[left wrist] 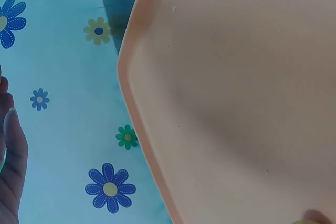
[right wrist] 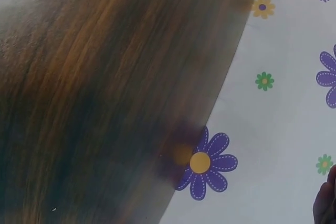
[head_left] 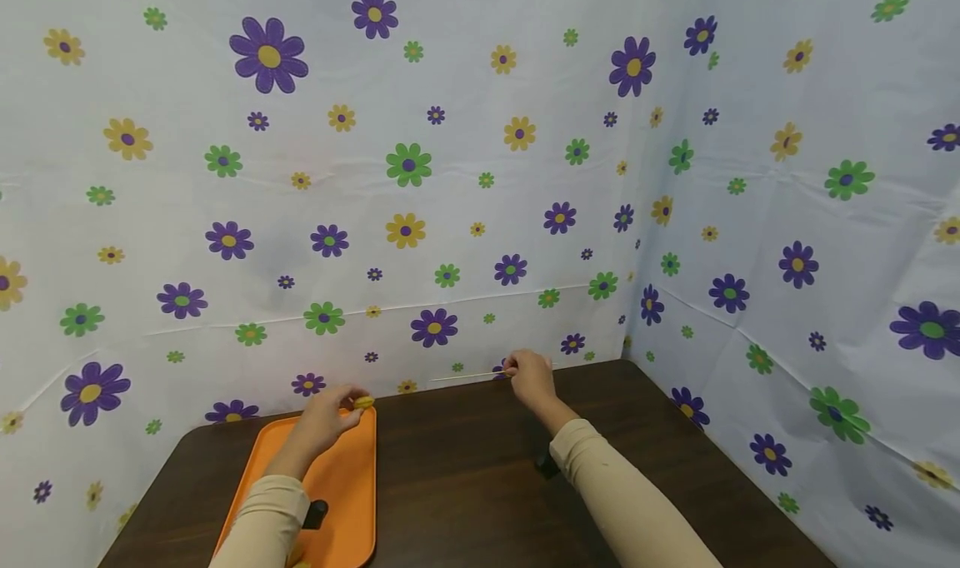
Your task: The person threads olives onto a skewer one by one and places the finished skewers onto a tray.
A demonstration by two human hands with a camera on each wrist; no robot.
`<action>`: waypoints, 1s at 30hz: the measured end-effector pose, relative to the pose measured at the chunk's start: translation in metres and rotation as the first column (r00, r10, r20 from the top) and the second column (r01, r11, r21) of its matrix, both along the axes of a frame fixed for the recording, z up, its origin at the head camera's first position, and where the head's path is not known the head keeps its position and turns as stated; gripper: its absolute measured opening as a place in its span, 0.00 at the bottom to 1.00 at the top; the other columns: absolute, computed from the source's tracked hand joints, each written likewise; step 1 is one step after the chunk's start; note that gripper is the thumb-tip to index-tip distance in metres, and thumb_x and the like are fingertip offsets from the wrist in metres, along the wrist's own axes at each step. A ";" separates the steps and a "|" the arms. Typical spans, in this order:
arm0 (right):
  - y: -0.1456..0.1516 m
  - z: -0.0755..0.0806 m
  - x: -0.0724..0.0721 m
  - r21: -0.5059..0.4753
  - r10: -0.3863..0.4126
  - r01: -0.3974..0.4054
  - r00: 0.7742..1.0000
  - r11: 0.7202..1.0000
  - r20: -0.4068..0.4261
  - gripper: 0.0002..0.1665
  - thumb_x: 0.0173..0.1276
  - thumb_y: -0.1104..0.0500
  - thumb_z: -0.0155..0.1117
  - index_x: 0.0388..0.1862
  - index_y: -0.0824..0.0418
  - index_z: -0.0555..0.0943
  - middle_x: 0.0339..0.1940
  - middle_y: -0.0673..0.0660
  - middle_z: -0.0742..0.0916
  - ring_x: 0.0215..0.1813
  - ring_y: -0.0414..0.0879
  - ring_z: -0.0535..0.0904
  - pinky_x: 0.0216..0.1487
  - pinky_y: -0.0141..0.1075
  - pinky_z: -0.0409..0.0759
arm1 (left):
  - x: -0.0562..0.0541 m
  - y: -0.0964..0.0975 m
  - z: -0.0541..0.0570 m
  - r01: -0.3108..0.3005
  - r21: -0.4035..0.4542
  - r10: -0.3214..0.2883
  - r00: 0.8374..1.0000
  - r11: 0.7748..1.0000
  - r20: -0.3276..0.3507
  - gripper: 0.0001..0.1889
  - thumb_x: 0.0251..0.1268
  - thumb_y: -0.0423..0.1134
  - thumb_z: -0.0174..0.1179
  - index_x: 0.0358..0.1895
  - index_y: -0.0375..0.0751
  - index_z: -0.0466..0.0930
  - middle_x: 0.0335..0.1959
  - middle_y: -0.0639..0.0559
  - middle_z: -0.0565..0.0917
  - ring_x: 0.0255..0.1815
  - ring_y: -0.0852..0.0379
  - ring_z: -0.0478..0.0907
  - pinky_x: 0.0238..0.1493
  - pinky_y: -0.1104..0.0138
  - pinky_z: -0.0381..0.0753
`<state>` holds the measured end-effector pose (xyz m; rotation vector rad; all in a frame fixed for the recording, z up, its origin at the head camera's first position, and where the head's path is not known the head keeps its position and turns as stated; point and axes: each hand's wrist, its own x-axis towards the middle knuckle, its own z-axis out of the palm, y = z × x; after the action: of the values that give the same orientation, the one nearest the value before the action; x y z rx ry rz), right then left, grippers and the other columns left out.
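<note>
My left hand [head_left: 327, 420] is raised over the far end of an orange tray [head_left: 372, 485]. Between its thumb and fingers it pinches a small, round yellow piece [head_left: 363, 402], whose exact kind I cannot tell. To the right, my right hand [head_left: 531, 378] pinches one end of a thin, pale skewer [head_left: 468, 376] near the table's back edge. The skewer points left, toward the yellow piece, with a wide gap between them. Only part of the left hand [left wrist: 13, 161] shows in the left wrist view, and a sliver of the right hand [right wrist: 325, 203] in the right wrist view.
More yellow pieces [head_left: 302, 563] lie at the tray's near end, partly hidden by the left sleeve. The tray stands on the left of a dark wooden table [head_left: 457, 476]. A flower-patterned white sheet [head_left: 465, 260] hangs behind the table and along its right side.
</note>
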<state>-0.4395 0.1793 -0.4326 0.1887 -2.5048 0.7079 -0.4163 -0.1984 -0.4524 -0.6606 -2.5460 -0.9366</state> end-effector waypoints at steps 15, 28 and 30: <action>-0.017 0.000 -0.001 -0.022 0.054 -0.055 0.998 0.998 -0.021 0.09 0.65 0.68 0.70 0.26 0.57 0.84 0.28 0.50 0.86 0.36 0.48 0.82 0.53 0.52 0.70 | -0.004 0.010 0.002 0.054 0.013 -0.054 0.999 0.998 0.007 0.10 0.67 0.27 0.64 0.50 0.31 0.86 0.40 0.46 0.88 0.43 0.44 0.85 0.44 0.53 0.86; -0.034 0.004 0.006 -0.013 0.123 -0.124 0.992 0.992 -0.038 0.09 0.64 0.69 0.69 0.27 0.57 0.84 0.30 0.51 0.87 0.37 0.48 0.83 0.63 0.61 0.68 | -0.003 0.021 0.003 0.057 0.056 -0.059 0.997 0.997 0.046 0.10 0.67 0.28 0.64 0.50 0.31 0.86 0.41 0.43 0.88 0.45 0.41 0.85 0.47 0.48 0.85; -0.036 0.005 0.007 -0.003 0.124 -0.124 0.992 0.992 -0.039 0.09 0.64 0.69 0.69 0.27 0.57 0.84 0.30 0.51 0.87 0.37 0.48 0.83 0.65 0.63 0.67 | -0.004 0.021 0.002 0.054 0.058 -0.057 0.997 0.997 0.053 0.10 0.67 0.28 0.64 0.50 0.31 0.86 0.42 0.43 0.88 0.45 0.42 0.84 0.48 0.47 0.85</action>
<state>-0.4330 0.1432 -0.4274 0.3552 -2.4702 0.7530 -0.4201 -0.1772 -0.4503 -0.7014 -2.5498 -1.0547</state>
